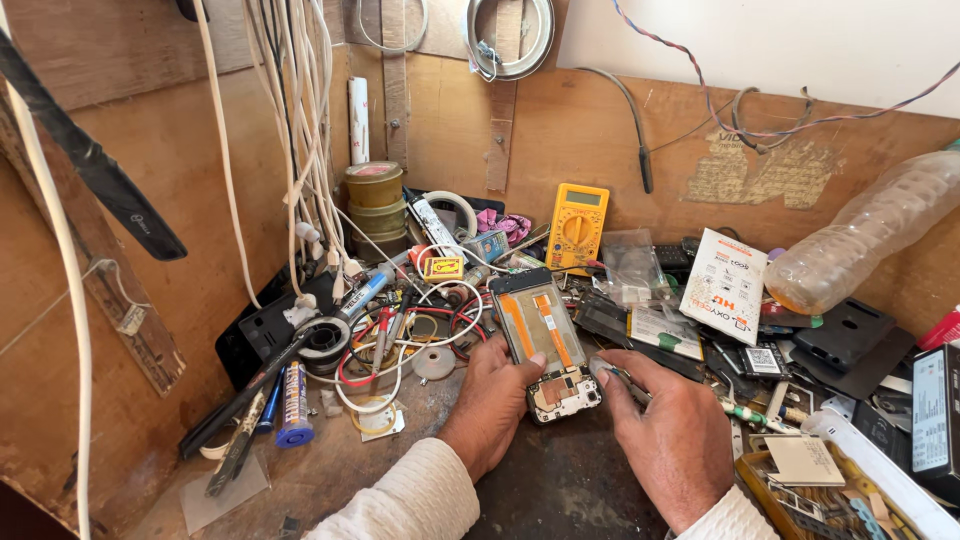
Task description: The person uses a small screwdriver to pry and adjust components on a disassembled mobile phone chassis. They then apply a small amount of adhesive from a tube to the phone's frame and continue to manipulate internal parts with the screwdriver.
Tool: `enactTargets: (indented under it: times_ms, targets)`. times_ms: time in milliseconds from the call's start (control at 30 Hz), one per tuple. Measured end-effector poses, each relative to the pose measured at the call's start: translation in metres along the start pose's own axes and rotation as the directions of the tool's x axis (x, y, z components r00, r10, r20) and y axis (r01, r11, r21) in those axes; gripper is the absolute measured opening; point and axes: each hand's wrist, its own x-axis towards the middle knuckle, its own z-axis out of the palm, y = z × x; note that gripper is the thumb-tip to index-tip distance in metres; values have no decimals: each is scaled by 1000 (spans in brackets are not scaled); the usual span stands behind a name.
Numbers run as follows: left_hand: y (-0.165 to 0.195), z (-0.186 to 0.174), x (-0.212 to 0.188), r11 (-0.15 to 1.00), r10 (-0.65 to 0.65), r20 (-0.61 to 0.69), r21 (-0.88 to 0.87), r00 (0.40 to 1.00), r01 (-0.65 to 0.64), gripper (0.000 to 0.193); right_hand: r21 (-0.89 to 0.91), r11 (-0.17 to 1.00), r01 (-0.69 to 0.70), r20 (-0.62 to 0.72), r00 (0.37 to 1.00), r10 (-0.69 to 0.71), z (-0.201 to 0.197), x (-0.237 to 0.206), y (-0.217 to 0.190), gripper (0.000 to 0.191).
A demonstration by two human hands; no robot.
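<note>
- Right hand: fingers pinched on thin tweezers, tip beside the phone's lower end.
- Left hand: fingers clamped on opened phone, lying on cluttered counter.
- Yellow multimeter behind, against the wooden wall.

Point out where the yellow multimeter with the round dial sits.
In the head view, the yellow multimeter leans against the wooden back wall, centre-right, behind the opened phone held in the left hand.

You have one opened phone frame with orange flex cables under your two hands, left hand and right hand. Around it you can count one yellow multimeter, one clear plastic bottle, one white printed box and two stacked tape rolls.
</note>
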Motion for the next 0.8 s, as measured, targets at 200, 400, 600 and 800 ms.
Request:
enactTargets:
  times_ms: [200,400,600,800]
  targets:
    - [2,1,-3,999,17,37,-43,999,-15,37,-142,979,145,-64,986,-155,5,-4,-1,22]
    - [5,2,-4,999,-7,4,-41,1000,7,36,-213,964,162,-26,985,-171,7,-3,-8,23]
    - [5,2,-3,1000,-22,-14,-20,1000,22,35,-216,966,-139,128,977,169,11,6,6,24]
    - [5,0,-3,998,27,76,-66,997,-22,37,533,779,-331,339,927,162,11,28,34,26]
